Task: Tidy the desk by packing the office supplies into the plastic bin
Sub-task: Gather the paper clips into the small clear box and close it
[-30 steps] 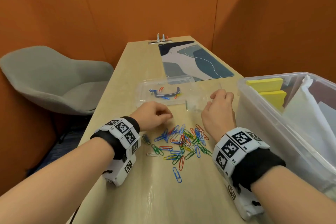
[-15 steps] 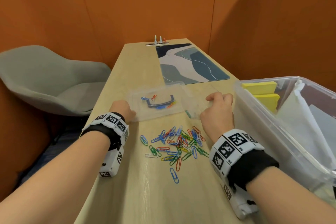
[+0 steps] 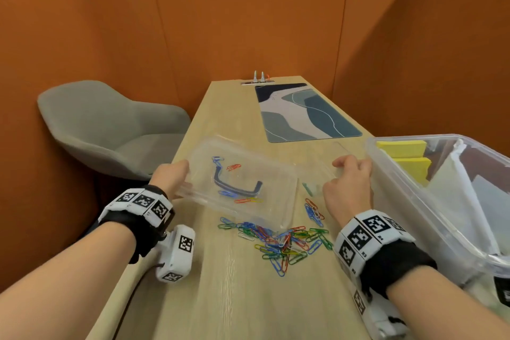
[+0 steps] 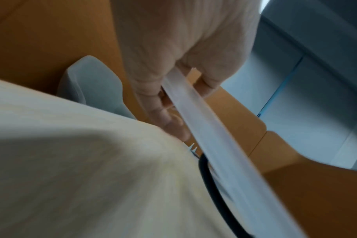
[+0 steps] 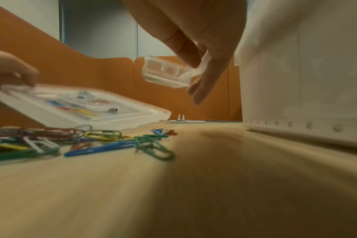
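A clear flat plastic tray (image 3: 248, 171) with a dark handle (image 3: 237, 189) and a few paper clips in it is tilted, its left edge raised off the desk. My left hand (image 3: 176, 174) grips that left edge; in the left wrist view the fingers (image 4: 153, 90) pinch the clear rim (image 4: 194, 106). My right hand (image 3: 346, 171) holds a small clear box (image 5: 165, 74) above the desk, beside the big plastic bin (image 3: 397, 174). A pile of coloured paper clips (image 3: 284, 240) lies loose on the desk between my wrists, partly under the tray's near edge.
The bin holds yellow sticky-note pads (image 3: 403, 148) and white papers. A patterned desk mat (image 3: 303, 113) lies further back, with a cable outlet (image 3: 258, 78) at the far end. A grey chair (image 3: 110, 130) stands left of the desk. Orange walls close in behind and right.
My left hand left the paper clip pile, went to the tray's left edge, took hold and lifted it into a tilt. The right hand kept its hold near the bin.
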The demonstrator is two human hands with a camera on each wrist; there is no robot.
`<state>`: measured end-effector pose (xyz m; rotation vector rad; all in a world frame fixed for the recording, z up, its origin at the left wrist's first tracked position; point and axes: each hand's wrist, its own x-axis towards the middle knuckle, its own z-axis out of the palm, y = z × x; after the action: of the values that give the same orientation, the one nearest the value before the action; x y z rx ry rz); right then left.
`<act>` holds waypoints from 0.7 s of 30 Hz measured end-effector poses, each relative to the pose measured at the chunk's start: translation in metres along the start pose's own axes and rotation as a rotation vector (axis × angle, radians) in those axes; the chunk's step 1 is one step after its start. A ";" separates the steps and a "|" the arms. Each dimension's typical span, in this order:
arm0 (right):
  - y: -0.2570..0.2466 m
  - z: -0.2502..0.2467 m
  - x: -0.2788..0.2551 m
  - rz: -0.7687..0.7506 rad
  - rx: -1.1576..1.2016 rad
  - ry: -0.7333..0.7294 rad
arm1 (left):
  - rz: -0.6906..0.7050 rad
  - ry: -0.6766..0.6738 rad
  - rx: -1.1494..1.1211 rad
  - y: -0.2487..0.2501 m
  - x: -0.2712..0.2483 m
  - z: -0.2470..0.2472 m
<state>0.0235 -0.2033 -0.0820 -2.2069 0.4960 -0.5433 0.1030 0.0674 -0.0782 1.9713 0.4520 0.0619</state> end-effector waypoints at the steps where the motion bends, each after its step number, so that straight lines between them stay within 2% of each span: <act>1: 0.000 0.000 -0.001 -0.010 0.014 0.011 | 0.027 0.019 -0.049 0.004 -0.001 -0.002; 3: 0.000 -0.002 -0.001 -0.020 0.048 0.027 | 0.094 0.043 -0.105 0.015 -0.002 -0.003; 5: 0.001 -0.002 -0.001 -0.011 0.076 0.028 | 0.248 0.080 -0.135 0.025 -0.004 -0.007; 8: 0.001 -0.004 -0.002 -0.007 0.093 0.017 | 0.395 0.086 -0.173 0.038 -0.014 -0.011; 17: 0.002 -0.004 -0.005 -0.014 0.093 0.003 | 0.709 0.125 -0.131 0.054 -0.043 -0.004; 21: 0.002 -0.004 -0.004 -0.022 0.082 0.011 | 0.799 0.119 -0.124 0.057 -0.056 0.002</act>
<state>0.0173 -0.2048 -0.0826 -2.1344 0.4479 -0.5777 0.0678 0.0259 -0.0200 1.9174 -0.2835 0.6938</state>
